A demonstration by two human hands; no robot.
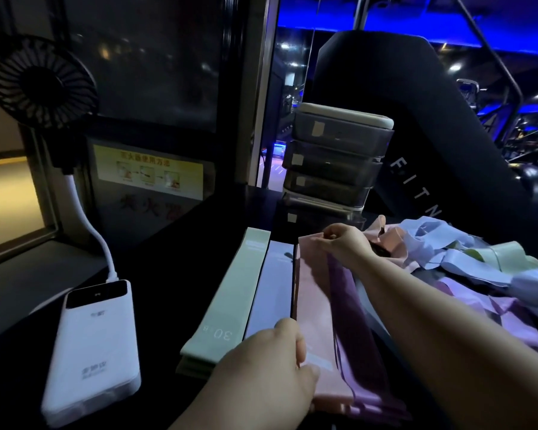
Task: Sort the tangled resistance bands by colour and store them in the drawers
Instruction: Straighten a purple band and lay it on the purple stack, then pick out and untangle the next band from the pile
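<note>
I held the pink band [312,305] stretched flat over its pile on the dark table [168,274], my right hand [345,243] pinching the far end and my left hand [261,367] gripping the near end. If either pinch slipped, I judged it could spring across the purple pile [354,321] beside it and mix colours. The green pile [230,293] read "30"; the machine [416,187] behind the drawers [333,159] read "FITN".
</note>
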